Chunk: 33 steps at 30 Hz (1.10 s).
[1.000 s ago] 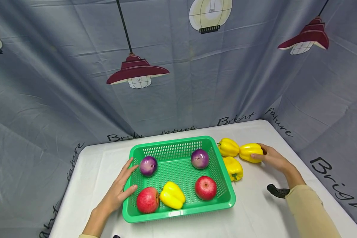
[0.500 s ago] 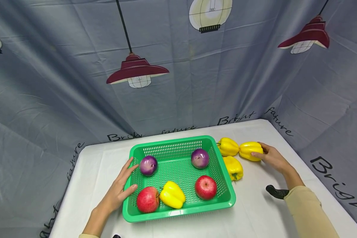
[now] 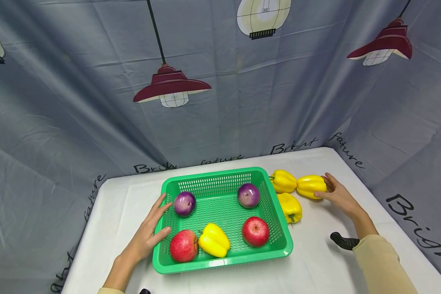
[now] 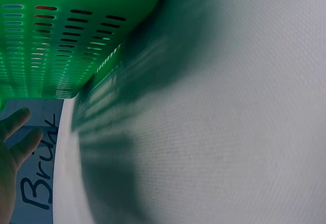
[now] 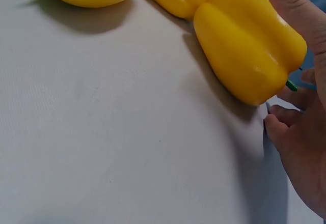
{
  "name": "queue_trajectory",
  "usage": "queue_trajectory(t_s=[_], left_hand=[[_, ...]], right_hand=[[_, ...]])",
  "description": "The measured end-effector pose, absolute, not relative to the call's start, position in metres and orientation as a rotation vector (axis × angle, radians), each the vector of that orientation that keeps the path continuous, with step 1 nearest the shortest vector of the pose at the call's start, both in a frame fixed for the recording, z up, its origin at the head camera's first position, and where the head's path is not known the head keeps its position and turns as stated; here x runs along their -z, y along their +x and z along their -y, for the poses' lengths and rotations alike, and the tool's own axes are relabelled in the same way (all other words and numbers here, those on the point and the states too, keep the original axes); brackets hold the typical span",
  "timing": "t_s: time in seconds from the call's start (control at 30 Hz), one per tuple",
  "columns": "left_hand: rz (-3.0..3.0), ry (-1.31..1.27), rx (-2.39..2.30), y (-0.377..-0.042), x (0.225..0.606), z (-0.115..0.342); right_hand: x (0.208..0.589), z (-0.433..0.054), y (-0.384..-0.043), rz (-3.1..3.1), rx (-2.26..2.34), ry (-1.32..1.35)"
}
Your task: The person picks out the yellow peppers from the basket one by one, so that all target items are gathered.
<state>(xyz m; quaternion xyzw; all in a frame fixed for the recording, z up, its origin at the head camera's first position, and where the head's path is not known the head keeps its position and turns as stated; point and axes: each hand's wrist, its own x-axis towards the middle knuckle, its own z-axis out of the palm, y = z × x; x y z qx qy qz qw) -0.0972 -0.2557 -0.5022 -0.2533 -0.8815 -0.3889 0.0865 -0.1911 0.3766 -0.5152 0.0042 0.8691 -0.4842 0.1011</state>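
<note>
In the head view, my left hand [image 3: 144, 239] lies with fingers extended along the left rim of a green plastic basket [image 3: 220, 263]. Inside the basket are a yellow bell pepper [image 3: 214, 241], two red apples [image 3: 183, 246] and two round purple eggplants [image 3: 185, 203]. My right hand [image 3: 339, 199] is around the stem end of another yellow bell pepper [image 3: 310, 186] on the table. In the right wrist view, the thumb [image 5: 298, 10] stands just off that pepper [image 5: 244, 46], and the other fingers are loosely bent beyond its green stem.
Two more yellow bell peppers [image 3: 283, 181] lie between the basket's right side and the outer pepper. A white cloth covers the table [image 3: 316, 261]. Grey curtains [image 3: 220, 114] printed with lamps hang behind and at both sides. A black wrist mount [image 3: 343, 241] sticks out by the right sleeve.
My right hand's fingers have loosened and drawn slightly to the right from the outer pepper, which stays in place. The left hand keeps its place at the basket. The head view has shifted slightly.
</note>
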Motion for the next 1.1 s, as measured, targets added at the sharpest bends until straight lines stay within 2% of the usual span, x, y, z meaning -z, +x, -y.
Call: queue_trajectory(t_s=[0.4, 0.83, 1.1], left_hand=[[2.618, -0.763, 1.160, -0.098, 0.502, 0.255], [2.605, -0.769, 1.145, -0.097, 0.504, 0.256], [2.614, -0.761, 1.142, -0.097, 0.503, 0.254]], right_hand=[[0.509, -0.378, -0.185, -2.588, 1.425, -0.028], [0.471, -0.370, -0.179, -2.768, 1.034, -0.072], [0.444, -0.356, -0.171, -2.776, 1.019, -0.214]])
